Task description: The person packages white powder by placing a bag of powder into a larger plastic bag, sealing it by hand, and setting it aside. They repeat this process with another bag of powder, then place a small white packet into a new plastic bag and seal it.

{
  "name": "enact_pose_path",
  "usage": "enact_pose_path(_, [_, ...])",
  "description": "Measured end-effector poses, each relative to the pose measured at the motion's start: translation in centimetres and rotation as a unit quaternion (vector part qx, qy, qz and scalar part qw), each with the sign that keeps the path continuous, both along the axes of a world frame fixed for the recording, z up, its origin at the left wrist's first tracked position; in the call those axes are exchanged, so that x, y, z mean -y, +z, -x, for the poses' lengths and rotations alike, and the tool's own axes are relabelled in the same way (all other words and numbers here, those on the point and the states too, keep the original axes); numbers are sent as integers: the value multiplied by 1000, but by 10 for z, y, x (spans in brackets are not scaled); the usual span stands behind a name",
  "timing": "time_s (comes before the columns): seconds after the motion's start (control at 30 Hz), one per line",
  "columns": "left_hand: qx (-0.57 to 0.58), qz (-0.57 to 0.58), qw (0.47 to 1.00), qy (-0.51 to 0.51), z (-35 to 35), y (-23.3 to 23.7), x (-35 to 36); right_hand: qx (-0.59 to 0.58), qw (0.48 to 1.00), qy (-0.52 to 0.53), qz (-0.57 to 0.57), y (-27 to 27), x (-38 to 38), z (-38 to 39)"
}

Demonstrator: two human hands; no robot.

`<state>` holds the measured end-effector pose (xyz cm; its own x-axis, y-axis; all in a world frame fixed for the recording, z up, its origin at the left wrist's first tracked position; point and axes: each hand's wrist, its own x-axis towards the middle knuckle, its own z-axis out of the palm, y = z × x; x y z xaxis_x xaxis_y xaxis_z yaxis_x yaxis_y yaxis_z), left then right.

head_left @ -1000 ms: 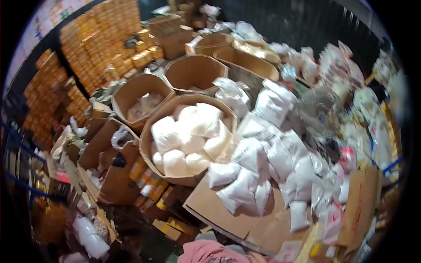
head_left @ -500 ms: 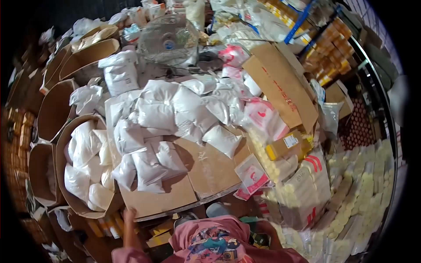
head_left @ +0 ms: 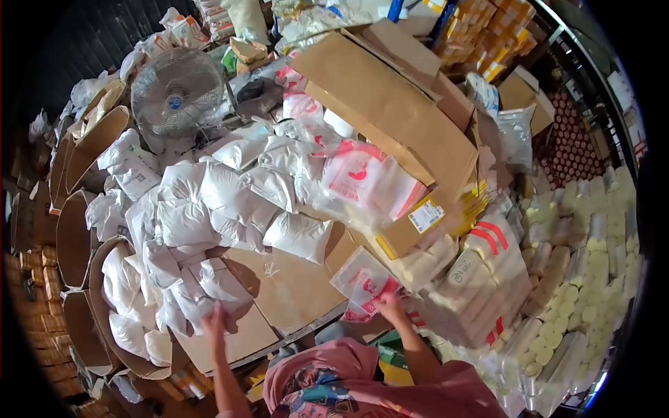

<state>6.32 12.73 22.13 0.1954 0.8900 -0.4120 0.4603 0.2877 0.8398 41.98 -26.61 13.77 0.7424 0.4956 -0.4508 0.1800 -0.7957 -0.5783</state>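
Observation:
My left hand (head_left: 214,322) is at the near edge of the white bag pile, its fingers stretched towards a plump white bag (head_left: 221,282) and nothing visible in its grip. At the table's front right, my right hand (head_left: 390,306) has its fingers closed at the lower corner of a flat clear plastic bag with red print (head_left: 366,279). Many filled white bags (head_left: 182,221) lie heaped behind my left hand on the cardboard-covered table (head_left: 296,289).
Left of the table, a large carton (head_left: 104,341) holds white bags. A metal fan (head_left: 178,94) stands behind the heap. At the right are a long brown carton (head_left: 390,104), more red-printed bags (head_left: 362,177), a labelled box (head_left: 414,223) and wrapped pale rolls (head_left: 474,279).
My right hand has come into view and reached the red-printed plastic bag. My left hand has moved forward to the white bags. The view has turned to the right.

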Motion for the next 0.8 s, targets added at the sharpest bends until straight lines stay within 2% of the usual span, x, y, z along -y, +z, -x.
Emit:
enact_pose_path(0.03, [5,66,997,32,16,-29,35,-8,999,-27,22,39,-35,-23])
enact_pose_path(0.07, [-85,132,986,60,41,-53,72,50,997,-48,-37,49,-55,-44])
enact_pose_path(0.1, [-148,224,963,39,71,-63,109,108,987,-66,-96,56,-72,-63])
enact_pose_path(0.17, [-225,344,911,4,106,-60,159,212,951,-80,-208,82,-116,-104])
enact_pose_path(0.23, [-252,393,885,-3,114,-44,178,264,924,-101,-260,91,-149,-146])
enact_pose_path(0.3, [-260,389,883,-1,104,-30,170,299,937,-76,-162,81,-167,-185])
enact_pose_path(0.4, [-264,362,894,3,81,-17,138,403,896,-187,14,18,-209,-225])
enact_pose_path(0.5, [-264,332,906,8,57,-3,107,313,914,-227,124,-18,-233,-244])
enact_pose_path(0.53, [-264,321,909,9,48,1,98,188,947,-227,127,11,-239,-246])
enact_pose_path(0.63, [-261,304,916,8,34,8,78,233,947,-209,67,-7,-249,-247])
enact_pose_path(0.77, [-261,298,918,2,22,9,62,378,910,-163,-55,-12,-255,-249])
enact_pose_path(0.8, [-262,297,918,-3,21,10,59,345,924,-155,-46,-4,-259,-247])
